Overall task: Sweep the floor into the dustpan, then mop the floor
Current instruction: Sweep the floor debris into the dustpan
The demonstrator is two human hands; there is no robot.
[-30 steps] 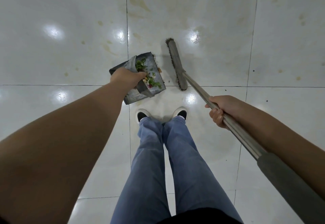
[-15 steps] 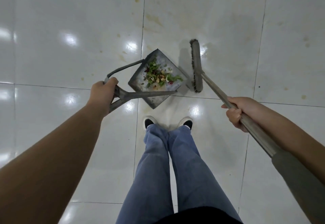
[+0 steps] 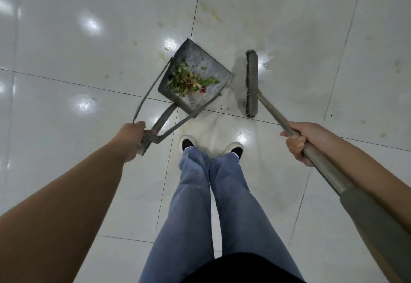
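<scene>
A grey metal dustpan (image 3: pixel 200 60) lies on the white tiled floor ahead of my feet, with a heap of green, yellow and red scraps (image 3: pixel 189 80) inside. My left hand (image 3: pixel 133 138) grips the end of its long handle at the lower left. The broom head (image 3: pixel 251 82) stands on the floor just right of the pan's open edge. My right hand (image 3: pixel 300 142) grips the broom's metal pole, which runs down to the lower right corner.
Glossy white floor tiles (image 3: pixel 89 38) carry yellowish stains beyond the pan and a few dark crumbs (image 3: pixel 224 107) between pan and broom. My legs in blue jeans (image 3: pixel 211 205) and two dark-and-white shoes stand just behind the pan.
The dustpan has come down from a raised tilt to lie flat on the floor, its open edge toward the broom. My left hand has slid back to the handle's end. The broom barely moved.
</scene>
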